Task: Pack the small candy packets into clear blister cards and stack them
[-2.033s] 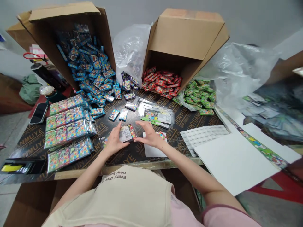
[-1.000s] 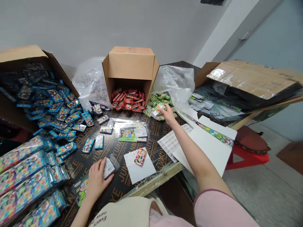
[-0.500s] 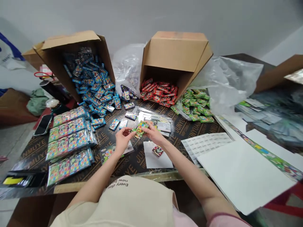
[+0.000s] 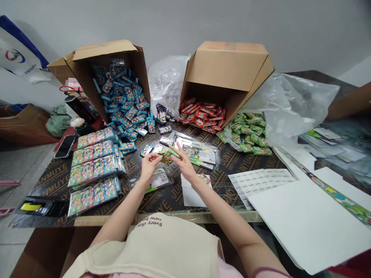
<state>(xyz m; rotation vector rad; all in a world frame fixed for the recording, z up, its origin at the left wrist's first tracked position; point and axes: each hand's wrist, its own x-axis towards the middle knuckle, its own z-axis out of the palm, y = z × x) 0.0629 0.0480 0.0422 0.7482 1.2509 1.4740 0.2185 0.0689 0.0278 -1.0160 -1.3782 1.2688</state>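
A small green candy packet [image 4: 166, 157] is pinched at its left end by my left hand [image 4: 148, 169]. My right hand [image 4: 185, 165] has its fingers spread, the thumb at the packet's right side; whether it touches is hard to tell. Below the hands lies a clear bag with a printed header card [image 4: 158, 178]. Under my right wrist, a small red packet [image 4: 204, 178] rests on a white sheet [image 4: 193, 197]. Several blue and dark packets [image 4: 146, 150] lie just beyond my left hand, and a stack of clear printed bags [image 4: 207, 156] is beyond the right.
A tipped carton holds blue packets [image 4: 127, 104], another red packets [image 4: 203, 114]. Between them stands a plastic bag [image 4: 166, 85] with dark packets. Green packets [image 4: 249, 131] spill at right, near label sheets [image 4: 261, 181] and white card [image 4: 307, 220]. Filled packs [image 4: 94, 166] and a phone [image 4: 65, 146] sit left.
My right hand has let its grip loosen and its fingers have spread away from the green packet. The left hand still pinches it. The whole view has shifted slightly to the left.
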